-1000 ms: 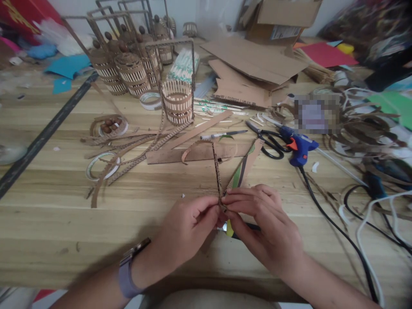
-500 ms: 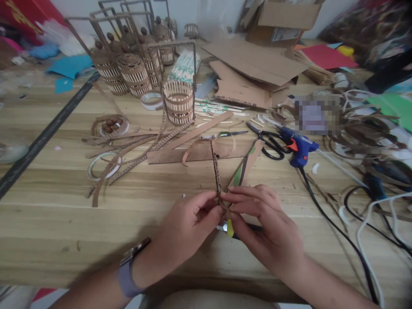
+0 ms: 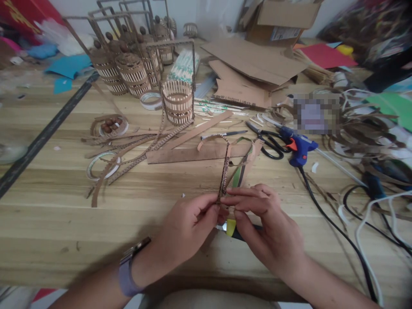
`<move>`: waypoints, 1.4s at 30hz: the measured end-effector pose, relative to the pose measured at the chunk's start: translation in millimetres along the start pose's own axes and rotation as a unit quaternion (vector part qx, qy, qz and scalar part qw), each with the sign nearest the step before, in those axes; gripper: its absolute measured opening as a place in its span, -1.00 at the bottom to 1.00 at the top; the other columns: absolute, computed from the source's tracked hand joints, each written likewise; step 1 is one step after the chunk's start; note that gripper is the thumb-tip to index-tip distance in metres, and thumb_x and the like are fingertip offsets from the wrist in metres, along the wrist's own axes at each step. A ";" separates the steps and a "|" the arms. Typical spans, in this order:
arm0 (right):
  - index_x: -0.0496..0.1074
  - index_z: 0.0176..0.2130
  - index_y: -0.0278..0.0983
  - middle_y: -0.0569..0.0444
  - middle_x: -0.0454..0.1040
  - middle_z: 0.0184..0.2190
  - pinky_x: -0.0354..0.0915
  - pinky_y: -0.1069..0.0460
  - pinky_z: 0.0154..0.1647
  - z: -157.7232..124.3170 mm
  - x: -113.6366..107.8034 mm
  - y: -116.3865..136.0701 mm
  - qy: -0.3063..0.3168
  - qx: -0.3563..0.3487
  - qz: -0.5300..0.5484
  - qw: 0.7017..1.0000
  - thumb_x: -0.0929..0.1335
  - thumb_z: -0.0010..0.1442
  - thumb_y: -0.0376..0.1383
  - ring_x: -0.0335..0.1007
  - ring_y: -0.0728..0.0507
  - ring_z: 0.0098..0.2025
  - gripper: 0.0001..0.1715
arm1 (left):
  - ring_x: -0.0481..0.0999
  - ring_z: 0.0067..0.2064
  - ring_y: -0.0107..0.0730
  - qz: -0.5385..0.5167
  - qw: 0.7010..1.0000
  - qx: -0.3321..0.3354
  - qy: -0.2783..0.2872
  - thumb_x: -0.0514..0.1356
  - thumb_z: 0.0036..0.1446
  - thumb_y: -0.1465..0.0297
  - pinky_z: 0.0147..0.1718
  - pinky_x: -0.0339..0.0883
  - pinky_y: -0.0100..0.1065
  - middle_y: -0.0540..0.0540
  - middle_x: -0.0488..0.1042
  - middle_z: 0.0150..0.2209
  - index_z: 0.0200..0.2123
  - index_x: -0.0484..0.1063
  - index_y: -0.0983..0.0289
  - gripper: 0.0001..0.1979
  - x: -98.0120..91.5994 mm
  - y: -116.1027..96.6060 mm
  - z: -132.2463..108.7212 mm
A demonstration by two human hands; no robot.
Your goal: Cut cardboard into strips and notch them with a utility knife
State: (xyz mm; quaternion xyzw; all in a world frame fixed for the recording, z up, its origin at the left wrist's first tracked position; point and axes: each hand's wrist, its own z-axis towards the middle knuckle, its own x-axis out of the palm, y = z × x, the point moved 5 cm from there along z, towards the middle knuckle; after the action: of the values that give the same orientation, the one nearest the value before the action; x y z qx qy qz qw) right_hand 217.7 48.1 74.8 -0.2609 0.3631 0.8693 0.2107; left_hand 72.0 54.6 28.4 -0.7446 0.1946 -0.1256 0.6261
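A narrow corrugated cardboard strip (image 3: pixel 225 171) rises from between my hands, its far end curling over to the left and some dark printing on its face. My left hand (image 3: pixel 193 219) pinches the strip's near end between thumb and fingers. Against the same end, from the other side, lie the closed-in fingers of my right hand (image 3: pixel 267 214); the exact contact is partly hidden. Beneath the hands rests a utility knife (image 3: pixel 231 228) with a yellow and black handle, partly covered by my right hand. Just beyond lies a green-and-brown cardboard piece (image 3: pixel 243 169).
Black scissors (image 3: pixel 273 143) and a blue glue gun (image 3: pixel 302 148) with a trailing cord lie to the right. A stick-walled basket (image 3: pixel 178 103) with a tall handle stands ahead, near several similar lidded ones. Cardboard strips (image 3: pixel 128 161) and a tape roll (image 3: pixel 103 166) lie left; cardboard sheets (image 3: pixel 254 60) are stacked behind.
The strip's upper part has swung to the right and turned, so its printing now shows. My right thumb has drawn back slightly from the strip; my left hand stays nearly in place.
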 end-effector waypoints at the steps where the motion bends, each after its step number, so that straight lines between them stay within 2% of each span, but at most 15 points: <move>1: 0.28 -0.21 -0.14 0.14 0.65 -0.29 0.32 -0.10 -0.06 0.0 0.2 0.3 0.000 -0.002 0.000 1.000 0.30 0.23 -0.49 0.61 -0.12 -0.13 -0.77 | 0.60 -0.21 -0.39 -0.002 1.000 0.001 0.000 0.05 0.38 0.37 -0.21 0.45 -0.43 0.01 0.61 -0.25 -0.05 0.52 0.20 -0.75 0.1 0.0 0.3; 8: 0.33 -0.23 -0.20 0.09 0.65 -0.25 0.28 -0.08 0.02 -2.4 3.4 2.1 0.004 -0.015 -0.013 1.000 0.36 0.22 -0.45 0.58 -0.12 -0.08 -0.83 | 0.53 -0.24 -0.41 0.044 0.999 0.011 -0.010 0.04 0.39 0.31 -0.27 0.37 -0.46 -0.03 0.57 -0.30 -0.09 0.53 0.19 -0.74 -1.4 -1.7 1.6; 12: 0.37 -0.22 -0.19 0.06 0.65 -0.17 0.25 -0.11 0.04 -6.2 5.9 1.5 0.017 -0.018 -0.042 0.999 0.38 0.24 -0.42 0.56 -0.13 -0.06 -0.86 | 0.55 -0.23 -0.41 0.007 1.000 0.010 -0.012 0.04 0.39 0.32 -0.25 0.39 -0.46 -0.03 0.57 -0.27 -0.03 0.52 0.17 -0.73 -0.8 -0.7 1.8; 17: 0.34 -0.22 -0.17 0.11 0.66 -0.19 0.22 -0.11 0.09 -8.6 5.6 -0.9 0.017 -0.002 -0.036 0.999 0.36 0.25 -0.44 0.59 -0.11 -0.08 -0.83 | 0.57 -0.24 -0.43 -0.004 1.000 0.004 -0.008 0.05 0.39 0.33 -0.23 0.43 -0.46 -0.02 0.61 -0.24 -0.02 0.52 0.16 -0.73 0.6 0.9 0.5; 30: 0.28 -0.20 -0.13 0.15 0.65 -0.28 0.32 -0.11 -0.06 -0.9 0.9 -3.1 0.009 0.025 0.001 1.000 0.32 0.27 -0.44 0.61 -0.13 -0.14 -0.81 | 0.60 -0.24 -0.41 -0.031 0.999 -0.009 0.000 0.06 0.37 0.32 -0.22 0.47 -0.43 0.00 0.61 -0.28 -0.08 0.54 0.17 -0.75 1.6 1.6 1.4; 35: 0.32 -0.13 -0.12 0.10 0.61 -0.26 0.34 -0.13 -0.10 0.5 -4.6 -7.4 0.007 0.039 -0.010 0.999 0.33 0.28 -0.38 0.58 -0.17 -0.15 -0.82 | 0.58 -0.30 -0.43 -0.083 0.996 -0.037 -0.012 0.11 0.33 0.26 -0.29 0.45 -0.46 0.02 0.59 -0.36 -0.25 0.51 0.25 -0.76 0.6 0.2 0.9; 37: 0.33 -0.14 -0.14 0.08 0.58 -0.29 0.35 -0.11 -0.17 1.7 -6.5 -13.3 0.039 0.062 -0.032 0.997 0.37 0.29 -0.26 0.55 -0.19 -0.19 -0.86 | 0.54 -0.39 -0.47 -0.117 0.991 -0.054 -0.033 0.13 0.31 0.23 -0.39 0.41 -0.50 0.02 0.58 -0.42 -0.31 0.47 0.26 -0.75 -2.3 -0.5 1.2; 38: 0.33 -0.17 -0.16 0.08 0.55 -0.31 0.34 -0.09 -0.22 1.8 -4.7 -16.2 0.081 0.070 -0.039 0.993 0.41 0.26 -0.17 0.53 -0.19 -0.23 -0.80 | 0.51 -0.45 -0.49 -0.130 0.989 -0.060 -0.047 0.14 0.30 0.21 -0.44 0.38 -0.52 0.02 0.56 -0.46 -0.31 0.46 0.27 -0.74 -4.4 -0.9 1.6; 40: 0.35 -0.22 -0.18 0.11 0.51 -0.35 0.31 -0.06 -0.30 -1.7 5.3 -19.5 0.210 0.067 -0.045 0.974 0.50 0.09 -0.03 0.48 -0.18 -0.29 -0.59 | 0.41 -0.54 -0.54 -0.141 0.985 -0.067 -0.072 0.15 0.29 0.17 -0.53 0.29 -0.54 -0.01 0.53 -0.53 -0.29 0.45 0.28 -0.71 -9.2 -1.6 2.6; 42: 0.39 -0.25 -0.18 0.11 0.49 -0.34 0.28 -0.05 -0.31 -10.0 16.9 -19.3 0.332 0.045 -0.057 0.940 0.59 -0.10 -0.01 0.45 -0.19 -0.29 -0.46 | 0.33 -0.58 -0.56 -0.138 0.984 -0.068 -0.091 0.15 0.30 0.15 -0.58 0.22 -0.56 -0.04 0.48 -0.60 -0.27 0.45 0.29 -0.69 -14.1 -2.1 3.6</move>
State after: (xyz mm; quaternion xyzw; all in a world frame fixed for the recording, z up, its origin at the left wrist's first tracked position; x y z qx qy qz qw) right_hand 218.3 56.2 48.5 -0.5454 0.4360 0.7024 0.1384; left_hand 61.3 64.4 30.6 -0.8132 0.0405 -0.1289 0.5661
